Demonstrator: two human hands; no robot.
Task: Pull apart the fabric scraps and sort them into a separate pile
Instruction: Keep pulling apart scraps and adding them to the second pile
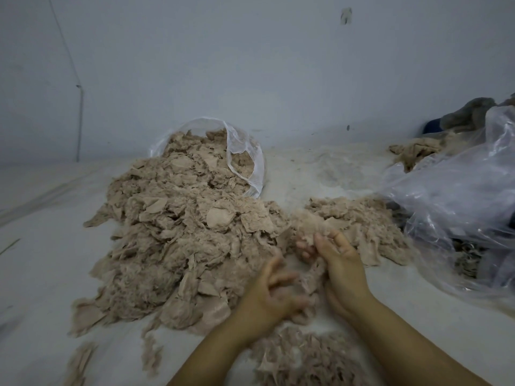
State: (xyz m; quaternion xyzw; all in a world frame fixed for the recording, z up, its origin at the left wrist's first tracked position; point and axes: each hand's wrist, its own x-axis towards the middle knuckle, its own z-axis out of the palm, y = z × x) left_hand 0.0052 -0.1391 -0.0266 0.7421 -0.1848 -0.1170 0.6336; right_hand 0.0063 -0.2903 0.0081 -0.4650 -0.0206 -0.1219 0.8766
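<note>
- Two bare hands work at the 5 o'clock part of my view, a frayed clump of fabric scraps [313,277] strung between them.
- Left hand [269,295]: fingers curled inward, pinching the lower end of that clump; motion blur hides how tightly.
- Right hand [341,264]: fingers bent around the upper end of the same clump, thumb side toward me, fingertips blurred near 12 o'clock of the hand.
- Main heap of beige scraps [178,238]: fills the centre and 9 o'clock area, its near edge just beside the left hand.
- Round clear bag [249,160]: lies at 12 o'clock of the heap, mouth open, scraps spilling from it onto the heap.
- Smaller pile [359,221]: at 2 o'clock of the hands, touching the right hand's far side.
- Loose fluffy pile [303,358]: at 6 o'clock, between the two forearms.
- Crumpled clear plastic sheet [457,207]: at 3 o'clock, overlapping the smaller pile's right edge and covering dark items I cannot identify.
- Further scraps [415,150] and a grey cloth bundle [468,112]: at 2 o'clock, against the wall [250,65].
- White floor covering [41,260]: under everything, with stray shreds [80,363] at 7 o'clock.
</note>
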